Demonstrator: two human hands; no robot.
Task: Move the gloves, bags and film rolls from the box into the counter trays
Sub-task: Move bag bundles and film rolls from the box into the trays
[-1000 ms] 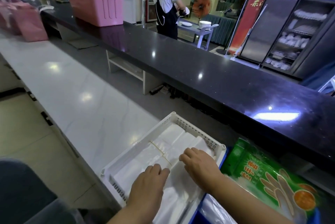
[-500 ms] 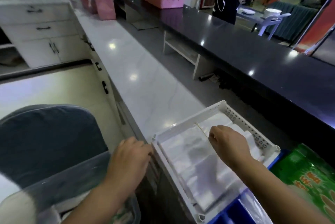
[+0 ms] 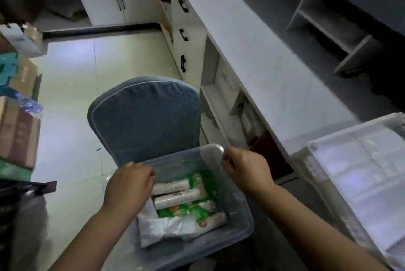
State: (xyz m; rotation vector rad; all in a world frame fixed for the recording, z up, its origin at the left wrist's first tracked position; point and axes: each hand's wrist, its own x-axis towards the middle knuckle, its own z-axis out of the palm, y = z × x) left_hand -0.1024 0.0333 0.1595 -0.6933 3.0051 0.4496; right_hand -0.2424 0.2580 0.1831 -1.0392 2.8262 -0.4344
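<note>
A clear plastic box [image 3: 238, 224] sits on a blue-covered chair [image 3: 144, 117] below me. Inside lie white film rolls [image 3: 177, 197], green glove packs [image 3: 186, 209] and a pile of clear plastic bags [image 3: 162, 227]. My left hand [image 3: 129, 183] hovers over the box's left side, fingers curled downward, holding nothing that I can see. My right hand [image 3: 245, 168] is above the box's far right corner with fingers loosely bent and empty. The white perforated counter tray [image 3: 315, 145] filled with flat bags stands at the right on the counter.
The white marble counter [image 3: 252, 47] runs along the right with cupboards and drawers [image 3: 184, 34] under it. Cardboard boxes [image 3: 17, 130] are stacked at the left. A tiled floor [image 3: 72, 86] lies beyond the chair.
My view has swung left and down from the tray to the box on the chair. Both hands have left the tray and now hover over the box.
</note>
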